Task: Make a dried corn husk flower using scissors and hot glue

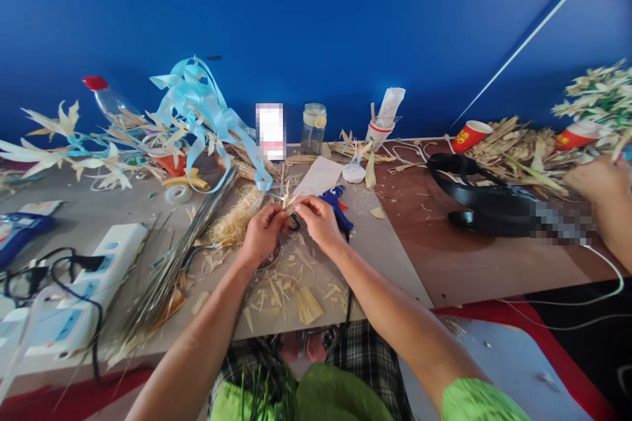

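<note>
Near the middle of the table, my left hand (pixel 264 231) and my right hand (pixel 318 220) come close together with their fingers pinched. Between the fingertips is a small pale piece of corn husk (pixel 289 202), partly hidden by the fingers. A blue glue gun (pixel 337 207) lies just beyond my right hand. What seems to be a dark scissor handle shows under my fingers. To the left of my left hand sits a clump of fine straw-coloured fibres (pixel 237 217). Husk scraps (pixel 307 306) are scattered on the table below both hands.
A bundle of thin wires (pixel 172 276) and a white power strip (pixel 99 283) lie on the left. Blue ribbon (pixel 197 99) and husk flowers (pixel 106 161) stand behind. A glass jar (pixel 314 128) is at the back. At right are a black headset (pixel 474 194) and another person's hand (pixel 600 184).
</note>
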### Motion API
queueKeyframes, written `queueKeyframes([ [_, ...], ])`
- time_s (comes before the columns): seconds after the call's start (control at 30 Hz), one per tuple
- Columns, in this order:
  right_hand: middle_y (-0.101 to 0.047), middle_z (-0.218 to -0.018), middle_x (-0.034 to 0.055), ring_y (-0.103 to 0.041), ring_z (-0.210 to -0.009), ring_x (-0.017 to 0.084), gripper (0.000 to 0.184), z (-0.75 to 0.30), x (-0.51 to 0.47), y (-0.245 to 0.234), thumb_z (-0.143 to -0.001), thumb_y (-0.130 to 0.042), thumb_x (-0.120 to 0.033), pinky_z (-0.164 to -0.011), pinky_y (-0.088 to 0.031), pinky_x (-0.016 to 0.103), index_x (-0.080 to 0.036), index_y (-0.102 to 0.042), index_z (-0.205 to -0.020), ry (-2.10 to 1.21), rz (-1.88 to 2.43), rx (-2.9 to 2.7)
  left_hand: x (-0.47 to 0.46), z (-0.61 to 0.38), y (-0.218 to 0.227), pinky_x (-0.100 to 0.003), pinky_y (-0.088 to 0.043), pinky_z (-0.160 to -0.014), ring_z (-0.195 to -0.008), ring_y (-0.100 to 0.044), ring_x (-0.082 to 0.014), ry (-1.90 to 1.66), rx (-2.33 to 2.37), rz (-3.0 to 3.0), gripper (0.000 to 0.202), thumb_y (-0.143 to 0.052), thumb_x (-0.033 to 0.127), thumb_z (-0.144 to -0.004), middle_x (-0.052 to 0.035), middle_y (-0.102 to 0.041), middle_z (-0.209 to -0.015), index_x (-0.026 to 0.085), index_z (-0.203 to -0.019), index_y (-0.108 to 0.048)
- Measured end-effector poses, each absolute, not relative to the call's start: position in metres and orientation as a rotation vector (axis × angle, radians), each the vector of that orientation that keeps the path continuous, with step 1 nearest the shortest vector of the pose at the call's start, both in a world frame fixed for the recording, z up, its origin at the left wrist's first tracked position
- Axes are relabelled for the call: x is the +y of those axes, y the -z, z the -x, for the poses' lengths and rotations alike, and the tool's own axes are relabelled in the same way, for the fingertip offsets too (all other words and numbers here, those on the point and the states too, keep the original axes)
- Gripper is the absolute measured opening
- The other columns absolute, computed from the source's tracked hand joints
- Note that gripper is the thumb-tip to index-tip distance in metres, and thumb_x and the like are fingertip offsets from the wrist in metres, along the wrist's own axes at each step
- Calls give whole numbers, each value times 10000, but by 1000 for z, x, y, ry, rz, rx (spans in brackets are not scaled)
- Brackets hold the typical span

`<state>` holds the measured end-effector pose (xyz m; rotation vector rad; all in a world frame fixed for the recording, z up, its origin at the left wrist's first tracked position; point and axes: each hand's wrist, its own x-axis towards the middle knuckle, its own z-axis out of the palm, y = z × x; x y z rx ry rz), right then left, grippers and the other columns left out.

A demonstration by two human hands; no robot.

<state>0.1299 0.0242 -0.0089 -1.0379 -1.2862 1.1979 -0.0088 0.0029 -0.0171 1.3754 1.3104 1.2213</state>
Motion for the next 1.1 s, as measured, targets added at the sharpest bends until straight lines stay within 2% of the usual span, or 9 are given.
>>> queueKeyframes([
  [0.3,-480,-554,-44,-392,-536,91,203,-134,29,11,-683,-571,-375,-531,-325,225,-174,-558,-656,-1171,1101,-1177,4,11,19,-216,-344,-473,-476,-462,-96,-1166,1332,-1356,213,-573,379,-779,37,-526,-546,178,-715,-542],
  [0.57,-443,-523,-51,-384,-512,84,162,-141,38,9,-680,-569,-331,-507,-321,218,-185,-518,-633,-1144,1068,-948,2,12,17,-192,-294,-400,-415,-418,-69,-1126,1312,-1288,235,-580,399,-781,53,-490,-522,171,-749,-533],
  [0.7,-473,-559,-37,-401,-505,81,255,-145,43,10,-691,-588,-408,-519,-358,226,-186,-484,-625,-1192,1011,-846,3,12,15,-194,-324,-409,-416,-435,-69,-1211,1296,-1225,231,-601,392,-764,52,-490,-525,170,-758,-533],
  [0.8,-495,-573,-28,-425,-533,90,302,-140,35,11,-726,-599,-461,-532,-363,226,-172,-540,-659,-1241,1005,-1073,3,10,13,-201,-344,-423,-422,-449,-72,-1258,1274,-1211,230,-616,389,-750,52,-500,-526,172,-752,-539],
  [0.9,-529,-625,-23,-448,-567,99,252,-133,25,11,-726,-622,-420,-542,-366,222,-172,-576,-735,-1243,987,-1322,3,10,11,-214,-376,-440,-430,-474,-83,-1264,1264,-1242,224,-629,381,-738,47,-518,-526,169,-741,-556],
  [1.1,-458,-563,-41,-392,-526,88,220,-133,25,11,-738,-586,-367,-522,-328,222,-180,-513,-647,-1144,1027,-1342,2,8,12,-251,-457,-504,-478,-567,-119,-1215,1189,-1247,259,-646,403,-720,14,-605,-581,158,-769,-581],
])
